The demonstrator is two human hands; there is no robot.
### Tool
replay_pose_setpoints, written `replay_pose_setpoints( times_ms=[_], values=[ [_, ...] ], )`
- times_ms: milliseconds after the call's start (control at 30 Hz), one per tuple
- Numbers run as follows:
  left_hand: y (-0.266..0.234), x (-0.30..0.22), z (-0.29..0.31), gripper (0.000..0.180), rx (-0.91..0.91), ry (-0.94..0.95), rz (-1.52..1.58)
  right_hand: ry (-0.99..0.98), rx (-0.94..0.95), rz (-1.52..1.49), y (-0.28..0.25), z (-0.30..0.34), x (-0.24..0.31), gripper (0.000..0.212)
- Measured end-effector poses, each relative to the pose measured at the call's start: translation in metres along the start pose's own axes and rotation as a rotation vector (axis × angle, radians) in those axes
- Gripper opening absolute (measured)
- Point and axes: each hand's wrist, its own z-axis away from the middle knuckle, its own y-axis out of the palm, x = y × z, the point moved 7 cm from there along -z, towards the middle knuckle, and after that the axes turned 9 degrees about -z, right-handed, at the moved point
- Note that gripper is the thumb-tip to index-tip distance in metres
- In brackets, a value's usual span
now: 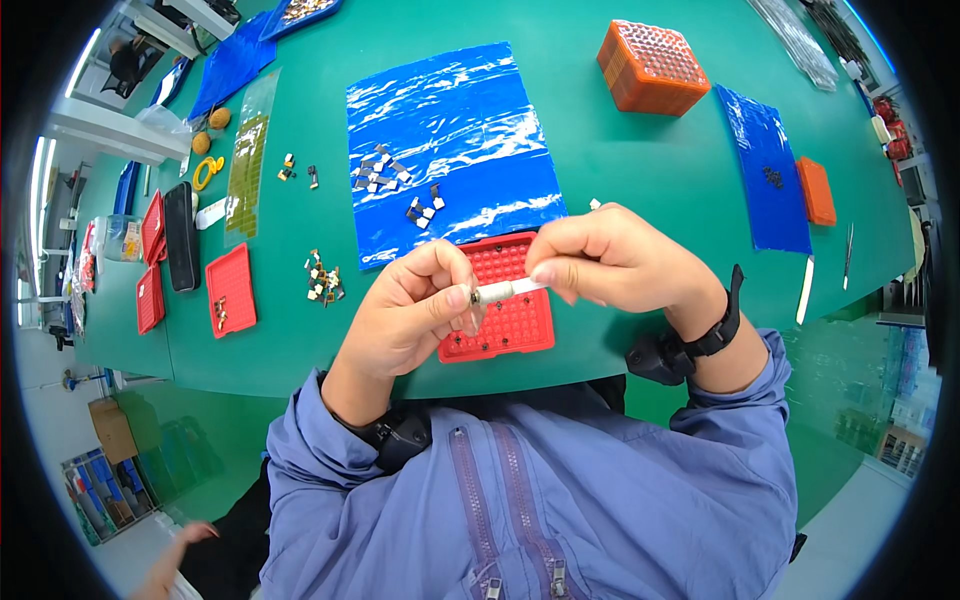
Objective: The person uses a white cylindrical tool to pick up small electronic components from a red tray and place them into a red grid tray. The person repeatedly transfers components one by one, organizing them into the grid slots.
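Above a red dimpled tray (528,335), both hands are closed on a short white tube-like piece (500,291), held almost level. My left hand (405,315) pinches its left end, where a small dark bit shows at the fingertips. The right end narrows to a flat white part, gripped between thumb and fingers of my right hand (625,260). Several small dark parts sit in the tray, and my hands hide some of it. Just beyond lies a shiny blue sheet (460,120) bearing several small black-and-white pieces (380,172).
Left are loose small parts (323,280), a second red tray (232,290), a black case (181,235) and yellow scissors (207,172). An orange box (655,68) stands far right, near another blue sheet (765,170), an orange block (816,190) and tweezers (849,255).
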Motion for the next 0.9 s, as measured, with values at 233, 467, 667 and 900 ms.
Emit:
replay_pose_setpoints(
  times_ms=[233, 467, 667, 900],
  values=[
    [-0.001, 0.0, 0.0, 0.008, -0.017, -0.007, -0.011, -0.097, 0.007, 0.055, 0.0, 0.0, 0.003, 0.016],
    [0.0, -0.001, 0.0, 0.008, 0.006, 0.007, -0.001, -0.208, -0.021, 0.083, 0.001, 0.001, 0.004, 0.016],
    [-0.001, 0.0, 0.0, 0.008, 0.004, 0.008, -0.036, -0.069, 0.045, -0.029, 0.007, 0.001, 0.003, 0.017],
    [-0.004, -0.002, 0.004, 0.007, -0.001, -0.031, -0.181, -0.252, -0.024, 0.273, -0.005, 0.001, 0.011, 0.021]
  ],
)
